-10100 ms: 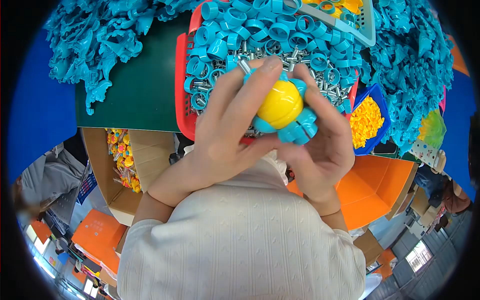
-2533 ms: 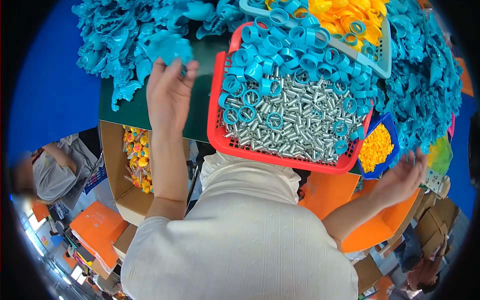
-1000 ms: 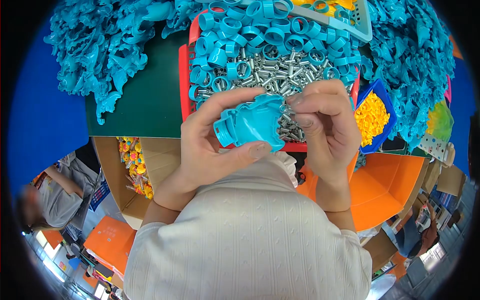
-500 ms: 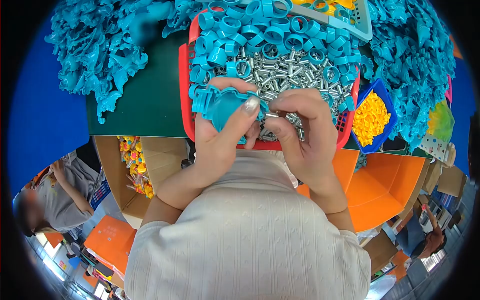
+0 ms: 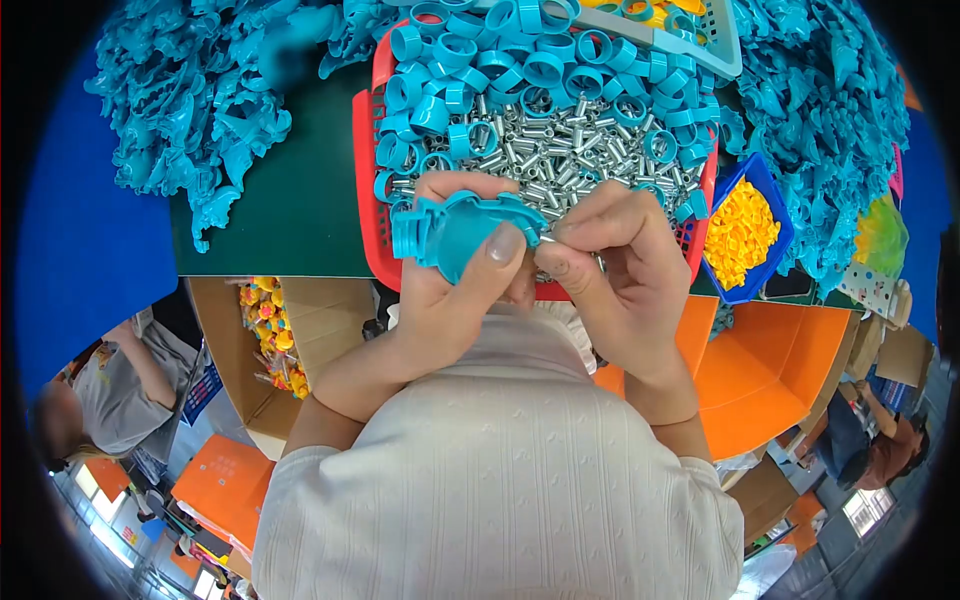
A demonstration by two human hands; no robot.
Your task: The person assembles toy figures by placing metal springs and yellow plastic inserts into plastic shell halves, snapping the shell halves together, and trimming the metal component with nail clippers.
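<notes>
Fingertips of the right hand (image 5: 630, 270) have moved nearer the blue shell (image 5: 462, 240) since half a second ago, pinching a metal tube (image 5: 547, 239) at its end. The left hand (image 5: 445, 310) clamps the shell between thumb and fingers above the near edge of the red basket (image 5: 365, 180), toward its left corner. The tube seems only partly seated; the shell lies open, unjoined. Many loose tubes (image 5: 540, 165) and blue rings (image 5: 544, 68) remain in the basket.

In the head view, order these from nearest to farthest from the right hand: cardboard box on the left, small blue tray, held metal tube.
From the right hand:
1. Metal tube: pinched in its grip.
2. Blue tray: just to its right.
3. Cardboard box: far over left.
</notes>
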